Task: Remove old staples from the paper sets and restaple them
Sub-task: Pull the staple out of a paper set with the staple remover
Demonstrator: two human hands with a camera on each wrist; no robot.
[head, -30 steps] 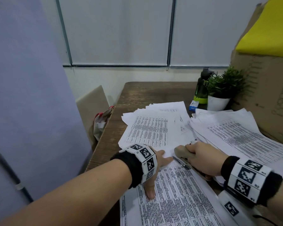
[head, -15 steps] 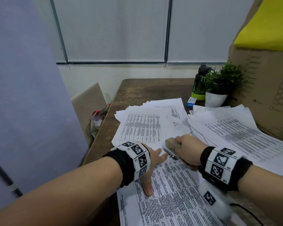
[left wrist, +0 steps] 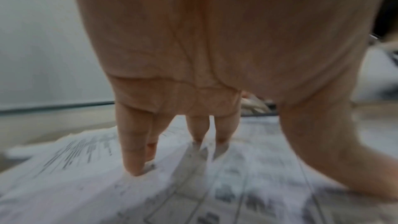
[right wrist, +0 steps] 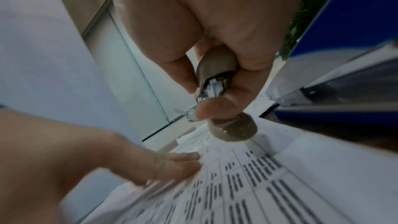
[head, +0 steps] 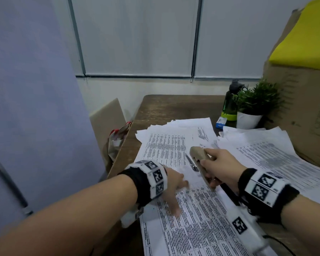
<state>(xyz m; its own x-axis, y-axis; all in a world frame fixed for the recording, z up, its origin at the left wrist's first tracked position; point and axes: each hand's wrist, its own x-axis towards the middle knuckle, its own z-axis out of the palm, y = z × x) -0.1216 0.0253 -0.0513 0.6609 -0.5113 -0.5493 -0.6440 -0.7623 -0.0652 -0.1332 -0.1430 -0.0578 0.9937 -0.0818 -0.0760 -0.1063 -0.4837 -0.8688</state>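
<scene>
A person sits at a wooden desk [head: 166, 106] covered in printed sheets. The paper set [head: 196, 222] being worked on lies nearest the person, at the desk's front edge. The left hand [head: 172, 183] lies flat on it with straight, spread fingers [left wrist: 133, 151] pressing the top sheet down. The right hand [head: 220, 169] is clenched round a beige stapler [head: 199, 157], thumb and fingers wrapped about its body. A second ago the stapler's metal nose sat low at the set's far corner, just beside the left thumb; now it is lifted clear of the sheet and tilted up, hovering just beyond that corner, with the left hand still holding the sheets. That suggests the work on this corner has just ended, though no staple can be made out in the blurred frames. Two more paper piles [head: 174, 137] lie farther back on the desk, and a small potted plant [head: 255, 106], a dark bottle [head: 231, 100] and a cardboard box [head: 303, 115] stand at its far right.
</scene>
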